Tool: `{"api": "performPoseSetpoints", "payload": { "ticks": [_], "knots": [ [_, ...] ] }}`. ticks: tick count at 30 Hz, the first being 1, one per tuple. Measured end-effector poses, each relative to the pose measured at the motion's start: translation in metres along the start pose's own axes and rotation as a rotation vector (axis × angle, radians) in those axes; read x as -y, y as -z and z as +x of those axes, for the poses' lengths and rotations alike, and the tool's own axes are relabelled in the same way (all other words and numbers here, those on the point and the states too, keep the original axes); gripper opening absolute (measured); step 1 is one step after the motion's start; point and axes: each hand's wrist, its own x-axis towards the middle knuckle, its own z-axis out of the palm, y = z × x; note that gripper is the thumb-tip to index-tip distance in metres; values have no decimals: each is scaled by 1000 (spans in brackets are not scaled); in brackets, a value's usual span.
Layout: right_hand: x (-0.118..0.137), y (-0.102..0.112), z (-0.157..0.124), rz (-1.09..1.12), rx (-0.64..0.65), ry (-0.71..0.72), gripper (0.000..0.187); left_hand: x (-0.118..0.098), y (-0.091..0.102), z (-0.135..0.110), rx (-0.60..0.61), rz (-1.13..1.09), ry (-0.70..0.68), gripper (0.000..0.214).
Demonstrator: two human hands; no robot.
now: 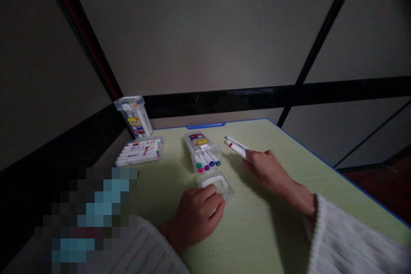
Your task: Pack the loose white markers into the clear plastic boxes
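Note:
A clear plastic marker case [190,142] lies on the table with its mouth toward me. White markers [208,160] with green, pink, purple, blue and teal ends show inside it. Its hinged clear lid [221,182] is folded down in front. My left hand [201,216] is closed at the lid's near edge, fingers curled over it; the exact contact is partly hidden. To the right of the case, my right hand [268,169] grips several white markers [236,147] just above the table. Their far ends are blue, yellow and red, and the fingers cover their near ends.
At the table's back left, another clear marker case [146,122] stands upright. A flat pack of white markers [141,150] lies before it. The pale green table [308,188] has a blue edge and meets a grey panelled wall [218,30]. A pixelated patch hides the lower left.

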Motion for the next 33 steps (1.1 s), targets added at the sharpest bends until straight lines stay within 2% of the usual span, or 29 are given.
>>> {"api": "performPoseSetpoints", "payload": {
  "ticks": [7,14,24,33],
  "knots": [
    [9,10,-4,178,17,-95,20,-1,1,1,6,0,-3,20],
    [12,10,-2,477,-3,-85,20,-1,-1,1,9,6,-10,22],
    [17,10,-1,557,-81,-58,28,-2,1,1,20,7,-11,22],
    [19,12,-1,557,-74,-16,24,-3,3,1,22,10,-27,23]
  ]
}}
